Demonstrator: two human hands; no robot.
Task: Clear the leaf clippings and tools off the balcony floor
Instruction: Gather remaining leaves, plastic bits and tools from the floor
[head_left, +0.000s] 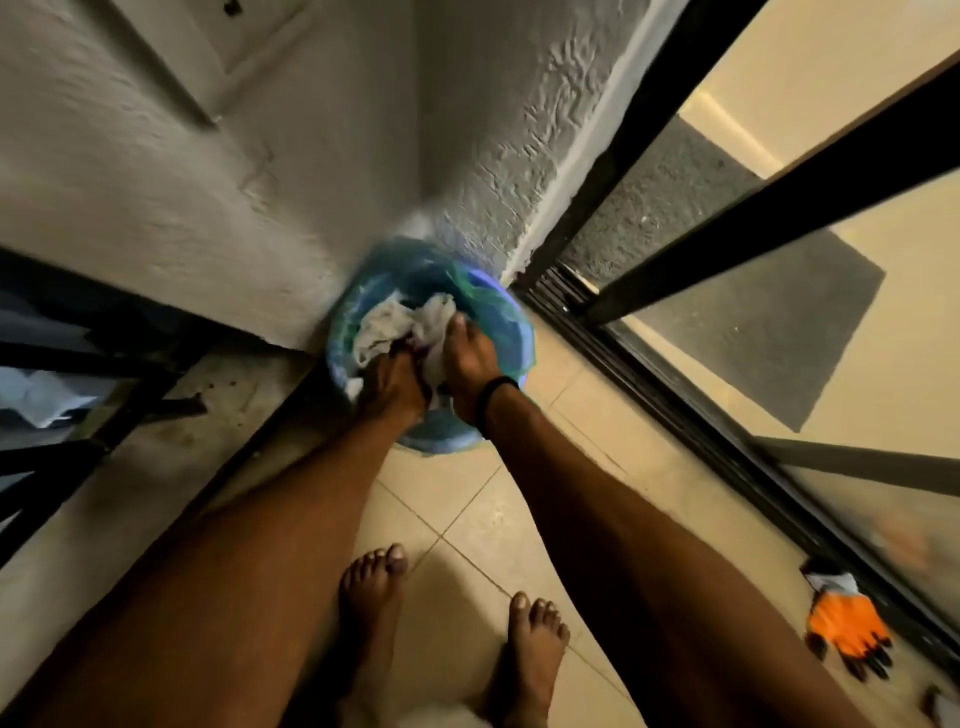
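Observation:
A blue bin (511, 332) lined with a green-blue plastic bag stands in the corner where the wall meets the sliding door. Crumpled white paper (400, 325) fills its mouth. Both my hands are inside the bin on that paper. My left hand (392, 387) has its fingers buried in the wad and grips it. My right hand (467, 358), with a black band on its wrist, presses down on the paper's right side, fingers curled over it. No leaf clippings show; the paper hides what lies under it.
An orange and black work glove (844, 626) lies on the tiled floor at the lower right, beside the sliding door track (675, 400). A dark railing (78, 415) runs along the left. My bare feet (447, 634) stand on the tiles below the bin.

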